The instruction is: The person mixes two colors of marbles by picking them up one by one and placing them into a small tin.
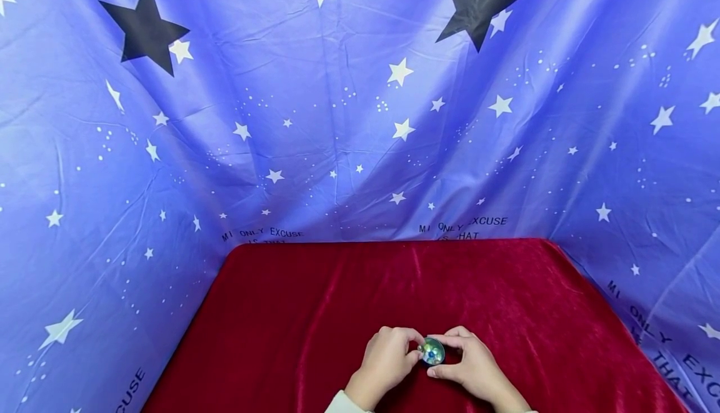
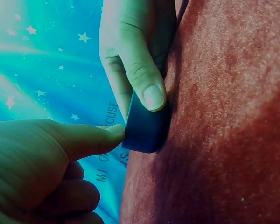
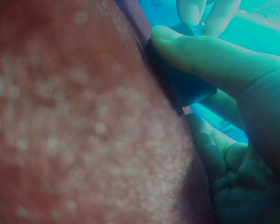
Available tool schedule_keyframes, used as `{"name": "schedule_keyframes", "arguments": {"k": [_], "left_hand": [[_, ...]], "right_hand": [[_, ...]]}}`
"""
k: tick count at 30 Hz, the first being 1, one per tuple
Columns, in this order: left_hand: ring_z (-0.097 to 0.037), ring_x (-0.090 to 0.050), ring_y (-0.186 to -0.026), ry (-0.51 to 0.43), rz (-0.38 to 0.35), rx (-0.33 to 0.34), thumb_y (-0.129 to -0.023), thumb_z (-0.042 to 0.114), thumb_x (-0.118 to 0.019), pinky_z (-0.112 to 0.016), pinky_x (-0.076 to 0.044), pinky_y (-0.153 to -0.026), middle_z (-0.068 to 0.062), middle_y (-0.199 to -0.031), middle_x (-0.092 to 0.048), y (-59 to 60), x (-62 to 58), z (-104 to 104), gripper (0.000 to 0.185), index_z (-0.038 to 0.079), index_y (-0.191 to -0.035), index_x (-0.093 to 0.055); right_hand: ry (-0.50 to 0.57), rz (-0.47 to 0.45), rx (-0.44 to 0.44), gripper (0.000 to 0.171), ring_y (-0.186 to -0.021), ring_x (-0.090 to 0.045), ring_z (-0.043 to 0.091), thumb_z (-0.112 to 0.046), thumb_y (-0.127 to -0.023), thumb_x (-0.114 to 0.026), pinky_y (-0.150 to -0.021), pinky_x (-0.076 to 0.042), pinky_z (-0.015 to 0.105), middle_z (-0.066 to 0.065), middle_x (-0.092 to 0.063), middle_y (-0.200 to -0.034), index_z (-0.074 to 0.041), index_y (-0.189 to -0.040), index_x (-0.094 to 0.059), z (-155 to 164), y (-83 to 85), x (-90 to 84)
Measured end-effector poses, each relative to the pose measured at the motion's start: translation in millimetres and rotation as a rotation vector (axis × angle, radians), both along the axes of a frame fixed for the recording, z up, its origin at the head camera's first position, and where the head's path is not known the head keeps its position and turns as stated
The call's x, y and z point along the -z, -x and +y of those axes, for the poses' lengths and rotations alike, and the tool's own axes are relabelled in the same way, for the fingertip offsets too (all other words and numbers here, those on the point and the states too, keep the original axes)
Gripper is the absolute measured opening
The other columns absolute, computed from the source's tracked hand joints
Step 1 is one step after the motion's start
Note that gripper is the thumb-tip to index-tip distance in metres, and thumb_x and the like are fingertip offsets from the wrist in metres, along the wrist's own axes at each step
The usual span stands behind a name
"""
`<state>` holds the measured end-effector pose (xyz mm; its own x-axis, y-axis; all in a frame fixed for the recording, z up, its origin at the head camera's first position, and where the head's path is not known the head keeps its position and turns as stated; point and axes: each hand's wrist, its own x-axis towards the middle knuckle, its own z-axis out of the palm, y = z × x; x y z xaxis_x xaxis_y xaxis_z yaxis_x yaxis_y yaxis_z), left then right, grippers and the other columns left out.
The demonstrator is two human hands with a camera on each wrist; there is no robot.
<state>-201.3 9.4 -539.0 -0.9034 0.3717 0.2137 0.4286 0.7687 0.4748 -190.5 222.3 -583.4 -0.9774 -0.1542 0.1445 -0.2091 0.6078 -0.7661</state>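
Note:
A small, round, dark dish (image 1: 442, 355) stands on the red velvet cloth, with shiny greenish and blue beads (image 1: 432, 352) inside. In the wrist views its plain outer wall (image 2: 147, 127) looks dark blue. My right hand (image 1: 475, 363) grips the dish from the right, thumb on the near side and fingers on the far side. At the left rim, the thumb and forefinger of my left hand (image 1: 388, 355) pinch what looks like a tiny bead (image 3: 203, 23). The fingertips mostly hide it. The other left fingers are curled in, as the left wrist view shows.
Red velvet cloth (image 1: 270, 313) covers the table, with a few soft folds. Around its back and sides hangs a blue-purple curtain (image 1: 337, 119) printed with stars and lettering. The table's back edge (image 1: 394, 242) meets the curtain.

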Motion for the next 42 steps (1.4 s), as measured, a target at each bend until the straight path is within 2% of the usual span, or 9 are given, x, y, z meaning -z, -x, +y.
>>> {"name": "schedule_keyframes", "arguments": {"k": [9, 18, 31, 42], "left_hand": [[-0.001, -0.033, -0.047, -0.004, -0.01, 0.002, -0.084, 0.023, -0.086, -0.021, -0.031, -0.043, 0.016, -0.053, -0.038, 1.0, -0.5, 0.4, 0.017, 0.033, -0.098, -0.081], [-0.001, -0.035, -0.047, -0.023, -0.051, 0.004, -0.084, 0.022, -0.086, -0.021, -0.031, -0.043, 0.016, -0.053, -0.04, 2.7, -0.9, 0.4, 0.017, 0.031, -0.098, -0.081], [-0.001, -0.036, -0.048, -0.043, -0.063, 0.008, -0.082, 0.022, -0.087, -0.021, -0.032, -0.044, 0.015, -0.054, -0.041, 0.7, -3.1, -1.6, 0.018, 0.03, -0.097, -0.081], [0.0, -0.036, -0.047, -0.047, -0.062, 0.011, -0.082, 0.022, -0.087, -0.021, -0.032, -0.044, 0.015, -0.054, -0.041, 1.8, -2.5, -1.8, 0.018, 0.029, -0.097, -0.081]], "right_hand": [[-0.004, 0.013, -0.004, 0.061, -0.098, -0.055, 0.003, -0.048, -0.062, -0.097, -0.087, -0.047, 0.023, -0.011, -0.062, -0.103, -0.03, -0.117, -0.078, 0.0, 0.2, 0.5], [-0.007, 0.0, 0.007, 0.06, -0.098, -0.054, 0.004, -0.048, -0.062, -0.097, -0.086, -0.046, 0.023, -0.011, -0.061, -0.103, -0.034, -0.117, -0.078, 0.0, 1.0, 1.8], [0.001, -0.014, 0.015, 0.06, -0.099, -0.054, 0.004, -0.048, -0.061, -0.097, -0.088, -0.046, 0.023, -0.012, -0.061, -0.103, -0.034, -0.116, -0.078, -0.3, 0.0, 0.2], [-0.009, 0.022, -0.009, 0.059, -0.098, -0.055, 0.004, -0.049, -0.063, -0.096, -0.087, -0.046, 0.023, -0.012, -0.062, -0.102, -0.033, -0.117, -0.078, 0.2, 1.2, 0.2]]}}
